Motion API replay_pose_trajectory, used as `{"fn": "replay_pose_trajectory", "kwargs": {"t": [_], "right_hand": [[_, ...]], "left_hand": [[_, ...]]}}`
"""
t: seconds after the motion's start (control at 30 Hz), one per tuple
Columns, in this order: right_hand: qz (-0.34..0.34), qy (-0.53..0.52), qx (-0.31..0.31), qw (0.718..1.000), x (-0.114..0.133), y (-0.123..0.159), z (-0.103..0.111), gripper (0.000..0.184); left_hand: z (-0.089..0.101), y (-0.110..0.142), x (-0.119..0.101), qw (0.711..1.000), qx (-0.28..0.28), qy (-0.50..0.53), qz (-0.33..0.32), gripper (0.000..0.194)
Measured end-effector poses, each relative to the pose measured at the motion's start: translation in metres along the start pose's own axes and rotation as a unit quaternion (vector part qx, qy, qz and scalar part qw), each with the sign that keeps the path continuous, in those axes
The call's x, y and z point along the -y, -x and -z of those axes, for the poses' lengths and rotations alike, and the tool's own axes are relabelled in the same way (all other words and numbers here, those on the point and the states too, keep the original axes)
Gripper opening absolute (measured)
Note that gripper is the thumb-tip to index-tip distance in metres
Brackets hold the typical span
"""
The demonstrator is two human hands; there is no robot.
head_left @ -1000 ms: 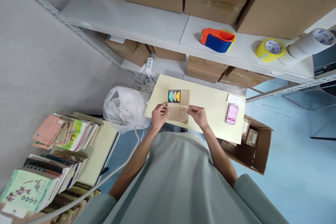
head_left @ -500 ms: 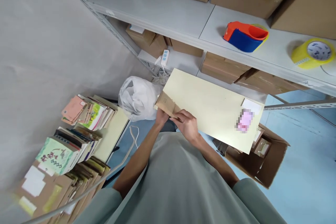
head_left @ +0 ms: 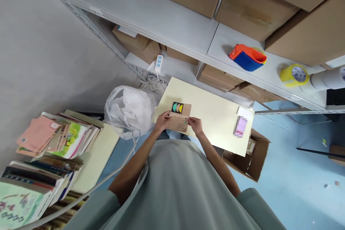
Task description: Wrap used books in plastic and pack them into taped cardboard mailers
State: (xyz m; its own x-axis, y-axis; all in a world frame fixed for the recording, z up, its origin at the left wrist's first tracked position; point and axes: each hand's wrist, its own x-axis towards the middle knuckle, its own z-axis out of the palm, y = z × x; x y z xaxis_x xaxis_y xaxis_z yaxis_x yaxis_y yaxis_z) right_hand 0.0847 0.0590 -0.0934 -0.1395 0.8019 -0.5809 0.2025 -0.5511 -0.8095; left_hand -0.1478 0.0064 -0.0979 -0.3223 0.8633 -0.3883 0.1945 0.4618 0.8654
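A brown booklet faces up between my hands, over the front edge of the cream table. Its cover carries a black square with green, beige and yellow shapes, plus printed characters. My left hand pinches the booklet's left edge. On the opposite side, my right hand grips the right edge with its fingertips. The undersides of the booklet and some of the fingers are hidden.
A white plastic bag sits left of the table, near a power strip. Stacked books stand farther left. The shelf holds a tape dispenser, a yellow tape roll and cartons. An open carton lies at lower right.
The booklet has turned from a steep tilt to cover up. My left hand has moved from under it to its left edge, my right hand to its right edge. The view has shifted.
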Motion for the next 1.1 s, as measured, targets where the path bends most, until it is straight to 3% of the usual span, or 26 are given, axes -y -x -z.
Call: {"fn": "replay_pose_trajectory", "kwargs": {"t": [0.13,0.37,0.53,0.67,0.8,0.97,1.1], "right_hand": [[0.002,-0.002,-0.018,1.000,0.012,-0.018,-0.020,0.052],[0.030,-0.002,-0.070,0.997,0.056,-0.057,-0.041,0.051],[0.043,-0.001,-0.117,0.992,0.069,-0.055,-0.054,0.058],[0.016,0.006,-0.112,0.993,0.064,-0.040,-0.077,0.059],[-0.009,0.032,-0.079,0.996,0.056,-0.028,-0.104,0.060],[-0.005,0.061,-0.036,0.998,0.052,-0.023,-0.134,0.062],[0.006,0.096,-0.003,0.995,0.056,-0.021,-0.153,0.061]], "left_hand": [[0.016,-0.029,-0.011,0.999,0.013,0.025,0.027,0.045],[0.040,-0.084,-0.047,0.999,0.029,0.008,-0.034,0.058],[0.050,-0.096,-0.052,0.996,0.020,-0.013,-0.081,0.059],[0.072,-0.084,-0.036,0.992,-0.003,-0.038,-0.116,0.053],[0.108,-0.069,-0.011,0.988,-0.058,-0.073,-0.126,0.049],[0.165,-0.060,0.025,0.979,-0.163,-0.096,-0.076,0.052],[0.201,-0.060,0.052,0.968,-0.213,-0.128,-0.030,0.064]]}}
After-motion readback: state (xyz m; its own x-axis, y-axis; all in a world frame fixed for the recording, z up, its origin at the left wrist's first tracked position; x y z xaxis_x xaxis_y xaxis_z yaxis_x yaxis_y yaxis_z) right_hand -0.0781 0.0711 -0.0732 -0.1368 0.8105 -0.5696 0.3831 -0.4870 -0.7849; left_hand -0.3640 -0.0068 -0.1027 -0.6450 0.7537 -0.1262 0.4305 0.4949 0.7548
